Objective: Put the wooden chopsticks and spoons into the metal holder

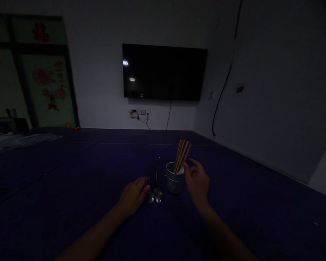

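Two metal spoons, the left spoon [151,197] and the right spoon [158,195], lie side by side on the dark blue surface, bowls toward me. My left hand [133,195] rests at the left spoon, fingers stretched out and thumb apart; its fingertips reach the handle, though contact is hard to judge in the dim light. Right of the spoons stands a grey metal cup [174,184] with several wooden chopsticks [182,156] leaning in it. A small whitish piece [181,169] shows at its rim. My right hand [198,183] is beside the cup, thumb near the rim, fingers apart.
The blue surface [97,166] stretches to the wall, where a black television [164,72] hangs above sockets [141,112]. Clear plastic sheeting [24,141] lies at the left. A dark cable [223,96] runs down the right wall. Small orange items [75,128] sit by the door.
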Demonstrator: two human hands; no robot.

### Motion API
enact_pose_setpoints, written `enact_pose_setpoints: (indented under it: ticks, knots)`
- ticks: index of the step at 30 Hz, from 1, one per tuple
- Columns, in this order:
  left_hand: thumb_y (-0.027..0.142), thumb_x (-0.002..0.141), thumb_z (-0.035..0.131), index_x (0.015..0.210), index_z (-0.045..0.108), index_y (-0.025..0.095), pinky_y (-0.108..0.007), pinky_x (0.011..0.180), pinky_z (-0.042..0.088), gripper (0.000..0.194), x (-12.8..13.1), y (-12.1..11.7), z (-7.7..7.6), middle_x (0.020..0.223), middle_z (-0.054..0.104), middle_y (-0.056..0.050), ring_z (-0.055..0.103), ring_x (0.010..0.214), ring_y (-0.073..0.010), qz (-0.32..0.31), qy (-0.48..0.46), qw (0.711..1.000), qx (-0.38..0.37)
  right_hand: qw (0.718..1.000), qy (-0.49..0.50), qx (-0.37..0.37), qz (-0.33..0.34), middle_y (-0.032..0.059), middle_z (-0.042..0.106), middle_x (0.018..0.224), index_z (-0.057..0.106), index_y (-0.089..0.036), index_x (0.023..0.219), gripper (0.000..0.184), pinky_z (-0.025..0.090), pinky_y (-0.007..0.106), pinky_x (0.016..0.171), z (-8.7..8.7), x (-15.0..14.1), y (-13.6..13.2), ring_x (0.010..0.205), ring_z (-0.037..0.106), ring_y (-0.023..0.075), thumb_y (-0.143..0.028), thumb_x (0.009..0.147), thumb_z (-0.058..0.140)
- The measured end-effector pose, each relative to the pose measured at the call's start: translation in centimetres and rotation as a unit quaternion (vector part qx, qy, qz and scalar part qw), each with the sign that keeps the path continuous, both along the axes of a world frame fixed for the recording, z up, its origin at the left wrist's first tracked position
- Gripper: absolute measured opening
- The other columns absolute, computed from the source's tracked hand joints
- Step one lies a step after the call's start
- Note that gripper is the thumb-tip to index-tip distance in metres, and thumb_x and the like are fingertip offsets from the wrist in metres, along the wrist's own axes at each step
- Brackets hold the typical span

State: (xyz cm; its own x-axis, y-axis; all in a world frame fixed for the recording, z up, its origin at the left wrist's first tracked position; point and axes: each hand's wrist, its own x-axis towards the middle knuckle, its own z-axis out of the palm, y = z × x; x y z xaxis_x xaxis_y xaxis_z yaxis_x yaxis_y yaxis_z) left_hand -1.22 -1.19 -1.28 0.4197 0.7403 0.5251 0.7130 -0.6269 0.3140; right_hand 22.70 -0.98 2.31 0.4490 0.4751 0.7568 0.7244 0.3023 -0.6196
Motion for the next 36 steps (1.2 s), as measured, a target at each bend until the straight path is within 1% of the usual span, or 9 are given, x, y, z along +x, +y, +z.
enact_pose_setpoints:
  ticks: [3, 5, 7, 9, 11, 15, 18, 22, 36]
  knots:
    - [0.042, 0.095, 0.028, 0.113, 0.053, 0.021, -0.032, 0.082, 0.049, 0.037, 0.1, 0.1, -0.1, 0.107, 0.065, -0.006, 0.061, 0.097, -0.0188, 0.002, 0.008, 1.000, 0.007, 0.986, -0.140, 0.090, 0.012, 0.0013, 0.063, 0.060, 0.066, -0.015, 0.103, 0.034, 0.039, 0.026, 0.053, -0.2, -0.6, -0.8, 0.049, 0.055, 0.0141, -0.040, 0.087, 0.048]
    - [0.042, 0.095, 0.030, 0.105, 0.056, 0.022, -0.031, 0.079, 0.048, 0.035, 0.1, 0.2, -0.2, 0.099, 0.065, -0.005, 0.062, 0.090, -0.0179, 0.001, 0.014, 1.000, 0.015, 0.949, -0.272, 0.144, 0.063, 0.0021, 0.067, 0.065, 0.068, -0.018, 0.099, 0.023, 0.041, 0.025, 0.056, -0.6, -1.4, -1.2, 0.054, 0.059, 0.0133, -0.029, 0.088, 0.050]
    - [0.042, 0.094, 0.032, 0.098, 0.057, 0.022, -0.029, 0.076, 0.048, 0.032, 0.1, 0.2, -0.2, 0.094, 0.064, -0.004, 0.061, 0.086, -0.0173, -0.005, 0.024, 1.000, 0.015, 0.909, -0.366, 0.152, 0.126, 0.0030, 0.069, 0.070, 0.067, -0.018, 0.098, 0.021, 0.041, 0.025, 0.058, -1.1, -2.5, -1.6, 0.060, 0.062, 0.0134, -0.023, 0.089, 0.049]
    - [0.040, 0.093, 0.034, 0.095, 0.057, 0.021, -0.029, 0.074, 0.047, 0.029, 0.1, 0.3, -0.1, 0.092, 0.063, -0.004, 0.059, 0.084, -0.0171, -0.013, 0.033, 0.999, 0.007, 0.888, -0.413, 0.105, 0.175, 0.0034, 0.067, 0.067, 0.067, -0.018, 0.091, 0.023, 0.040, 0.024, 0.056, -1.6, -3.7, -1.8, 0.058, 0.061, 0.0129, -0.024, 0.091, 0.045]
    - [0.037, 0.092, 0.037, 0.092, 0.057, 0.020, -0.029, 0.073, 0.046, 0.026, 0.1, 0.4, -0.2, 0.091, 0.062, -0.005, 0.058, 0.084, -0.0172, -0.022, 0.042, 0.999, 0.000, 0.867, -0.449, 0.018, 0.216, 0.0028, 0.066, 0.067, 0.065, -0.018, 0.083, 0.026, 0.039, 0.024, 0.055, -2.0, -4.7, -1.9, 0.059, 0.060, 0.0130, -0.025, 0.093, 0.042]
    - [0.027, 0.087, 0.045, 0.090, 0.056, 0.019, -0.030, 0.075, 0.044, 0.014, 0.1, 0.7, -0.4, 0.091, 0.060, -0.005, 0.055, 0.087, -0.0178, -0.048, 0.061, 0.997, -0.003, 0.822, -0.483, -0.134, 0.271, 0.0035, 0.068, 0.080, 0.064, -0.019, 0.086, 0.025, 0.041, 0.024, 0.061, -2.2, -5.6, -1.9, 0.072, 0.063, 0.0149, -0.025, 0.093, 0.041]
    - [0.025, 0.083, 0.050, 0.094, 0.057, 0.020, -0.030, 0.077, 0.044, 0.014, 0.1, 0.8, -0.6, 0.094, 0.058, -0.005, 0.053, 0.090, -0.0189, -0.057, 0.071, 0.996, -0.005, 0.816, -0.460, -0.198, 0.289, 0.0046, 0.068, 0.089, 0.064, -0.019, 0.093, 0.023, 0.043, 0.025, 0.068, -2.0, -5.7, -2.0, 0.081, 0.064, 0.0162, -0.026, 0.092, 0.042]
    - [0.031, 0.085, 0.050, 0.092, 0.057, 0.019, -0.032, 0.079, 0.043, 0.015, 0.1, 0.8, -0.6, 0.097, 0.058, -0.006, 0.052, 0.092, -0.0196, -0.063, 0.081, 0.995, -0.006, 0.826, -0.419, -0.240, 0.289, 0.0045, 0.068, 0.094, 0.064, -0.020, 0.097, 0.023, 0.043, 0.026, 0.074, -1.7, -5.7, -2.1, 0.088, 0.062, 0.0173, -0.027, 0.091, 0.043]
    - [0.040, 0.086, 0.051, 0.114, 0.056, 0.023, -0.039, 0.091, 0.042, 0.034, 0.0, 0.7, -0.9, 0.121, 0.057, -0.008, 0.050, 0.110, -0.0240, -0.084, 0.098, 0.991, -0.038, 0.836, -0.382, -0.267, 0.290, 0.0035, 0.068, 0.098, 0.065, -0.020, 0.096, 0.023, 0.041, 0.025, 0.080, -1.7, -5.9, -1.9, 0.094, 0.060, 0.0168, -0.026, 0.090, 0.044]
